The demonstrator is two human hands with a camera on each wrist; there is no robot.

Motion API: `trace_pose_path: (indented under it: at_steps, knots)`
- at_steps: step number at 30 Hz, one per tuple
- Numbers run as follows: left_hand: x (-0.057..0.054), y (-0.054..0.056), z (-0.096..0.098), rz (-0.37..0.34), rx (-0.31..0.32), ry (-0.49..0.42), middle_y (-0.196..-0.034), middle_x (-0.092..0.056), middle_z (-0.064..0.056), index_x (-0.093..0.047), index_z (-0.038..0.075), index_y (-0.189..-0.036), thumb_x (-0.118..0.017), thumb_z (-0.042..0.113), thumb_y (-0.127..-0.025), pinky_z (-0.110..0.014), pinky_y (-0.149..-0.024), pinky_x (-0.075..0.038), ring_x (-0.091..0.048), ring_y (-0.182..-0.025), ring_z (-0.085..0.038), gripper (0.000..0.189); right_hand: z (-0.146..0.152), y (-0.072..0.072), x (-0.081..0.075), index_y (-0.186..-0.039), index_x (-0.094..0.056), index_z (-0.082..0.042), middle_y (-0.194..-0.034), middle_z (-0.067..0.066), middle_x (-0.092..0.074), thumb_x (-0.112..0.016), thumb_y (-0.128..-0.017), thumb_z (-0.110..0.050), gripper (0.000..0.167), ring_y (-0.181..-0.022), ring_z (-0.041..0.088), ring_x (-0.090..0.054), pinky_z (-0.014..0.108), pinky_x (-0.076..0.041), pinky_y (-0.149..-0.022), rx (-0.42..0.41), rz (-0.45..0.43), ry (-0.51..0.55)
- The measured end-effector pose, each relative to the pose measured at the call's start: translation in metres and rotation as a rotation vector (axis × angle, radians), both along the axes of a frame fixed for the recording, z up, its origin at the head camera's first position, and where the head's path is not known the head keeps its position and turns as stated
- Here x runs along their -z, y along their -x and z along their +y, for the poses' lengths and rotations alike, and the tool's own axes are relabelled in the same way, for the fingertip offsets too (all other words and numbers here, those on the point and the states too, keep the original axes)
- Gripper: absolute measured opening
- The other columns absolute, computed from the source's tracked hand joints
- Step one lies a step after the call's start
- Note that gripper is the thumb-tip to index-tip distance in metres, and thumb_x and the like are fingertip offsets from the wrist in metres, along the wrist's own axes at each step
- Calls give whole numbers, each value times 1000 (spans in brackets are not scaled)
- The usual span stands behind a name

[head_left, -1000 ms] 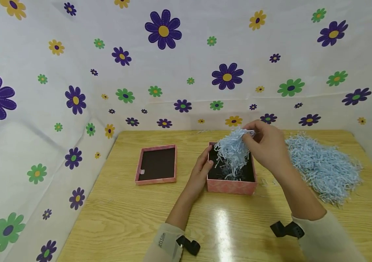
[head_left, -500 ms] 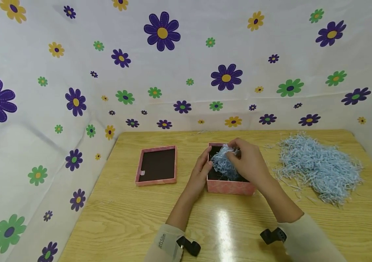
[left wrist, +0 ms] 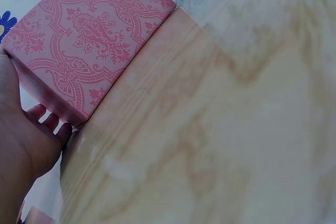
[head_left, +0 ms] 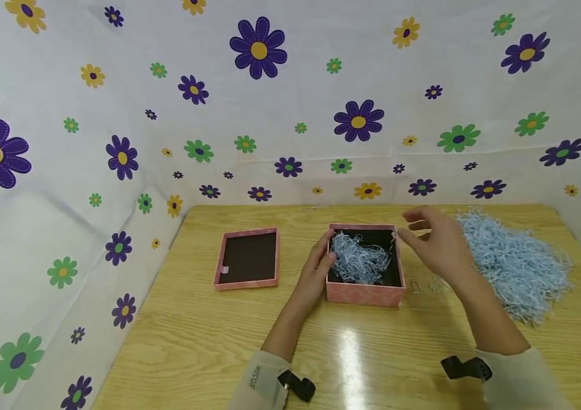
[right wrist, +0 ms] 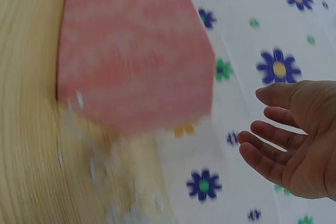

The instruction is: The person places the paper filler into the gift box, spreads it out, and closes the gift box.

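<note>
In the head view, an open pink patterned box (head_left: 364,294) with a black inside holds a clump of light blue shredded paper (head_left: 361,261). My left hand (head_left: 313,272) holds the box by its left side, thumb at the rim. The left wrist view shows its fingers (left wrist: 51,121) at the lower part of the box's side wall (left wrist: 97,35). Just right of the box, my right hand (head_left: 439,242) is raised with parted fingers and nothing in them. The right wrist view shows that hand (right wrist: 294,140) apart from the blurred pink box (right wrist: 136,51).
A pink-rimmed box lid (head_left: 247,257) lies inside up, left of the box. A large heap of blue shredded paper (head_left: 518,267) spreads at the right of the wooden table (head_left: 208,341). Loose strands lie between box and heap. A flowered cloth (head_left: 290,102) stands behind.
My right hand lowered the shredded paper into the box, let it go, and moved back to the right. My left hand stayed at the box.
</note>
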State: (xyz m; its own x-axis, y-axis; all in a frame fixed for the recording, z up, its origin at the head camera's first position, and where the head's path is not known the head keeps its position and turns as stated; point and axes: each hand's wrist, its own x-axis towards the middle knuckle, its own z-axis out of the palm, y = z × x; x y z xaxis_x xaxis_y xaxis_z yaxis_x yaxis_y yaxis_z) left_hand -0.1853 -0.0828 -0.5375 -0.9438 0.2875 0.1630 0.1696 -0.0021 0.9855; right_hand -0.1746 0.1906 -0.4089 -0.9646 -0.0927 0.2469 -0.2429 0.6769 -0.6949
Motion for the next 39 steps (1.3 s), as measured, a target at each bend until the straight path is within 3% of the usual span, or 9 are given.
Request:
trace_pose_path:
  at_steps: [6, 12, 21, 24, 26, 29, 33, 36, 39]
  knots:
    - [2, 2, 1, 4, -1, -12, -173, -25, 9, -31, 38, -167, -46, 30, -114, -52, -129, -19, -20, -161, -18, 55, 73, 4, 15, -137, -60, 4, -131, 31, -63, -65, -107, -32, 47, -115, 51, -63, 46, -57, -77, 139, -24, -62]
    - [1, 2, -2, -1, 6, -16, -173, -24, 9, -31, 37, -167, -46, 29, -114, -51, -129, -19, -19, -161, -17, 56, 118, 2, 39, -143, -53, 8, -144, 41, -49, -60, -107, -45, 64, -129, 64, -44, 77, -44, -91, 187, -123, -122]
    - [1, 3, -2, 1, 14, -43, -175, -23, 4, -29, 32, -169, -46, 26, -114, -52, -130, -17, -17, -162, -21, 57, 139, 12, 69, -156, -37, 11, -158, 46, -26, -70, -104, -30, 75, -139, 70, -26, 84, -29, -102, 151, -130, -165]
    - [3, 1, 0, -2, 16, -36, -174, -24, 6, -30, 34, -168, -46, 26, -114, -50, -130, -18, -17, -161, -18, 57, 139, 15, 78, -150, -47, 9, -147, 47, -40, -72, -101, -24, 64, -123, 66, -47, 78, -42, -92, 131, -122, -226]
    - [2, 1, -2, -1, 13, -27, -173, -24, 9, -31, 36, -167, -46, 27, -114, -49, -130, -18, -18, -161, -17, 56, 136, 18, 82, -143, -56, 8, -133, 44, -53, -73, -100, -20, 53, -93, 55, -61, 66, -50, -72, 129, -105, -274]
    - [2, 1, -1, 0, 9, -21, -173, -25, 10, -32, 37, -167, -46, 29, -114, -50, -130, -19, -19, -161, -16, 56, 132, 17, 83, -129, -65, 7, -90, 31, -67, -71, -98, -12, 36, -53, 31, -51, 44, -39, -47, 153, -54, -306]
    - [4, 1, -1, 9, 1, -10, -173, -26, 8, -31, 38, -167, -46, 32, -114, -52, -129, -19, -19, -161, -18, 56, 129, 15, 74, -125, -67, 5, -56, 5, -53, -69, -99, -8, 29, -43, 20, -39, 35, -30, -44, 222, 11, -265]
    - [6, 2, -1, 7, 0, -1, -173, -25, 9, -30, 39, -167, -46, 33, -114, -52, -129, -19, -19, -161, -17, 56, 128, 13, 59, -125, -68, 4, -53, 3, -52, -68, -100, -8, 28, -41, 20, -38, 34, -31, -44, 270, 50, -229]
    - [6, 3, -1, 3, -2, 4, -173, -25, 10, -31, 39, -167, -46, 32, -113, -51, -129, -20, -19, -161, -17, 56, 127, 10, 43, -127, -68, 3, -63, 15, -62, -66, -101, -12, 30, -40, 20, -38, 34, -32, -42, 311, 48, -199]
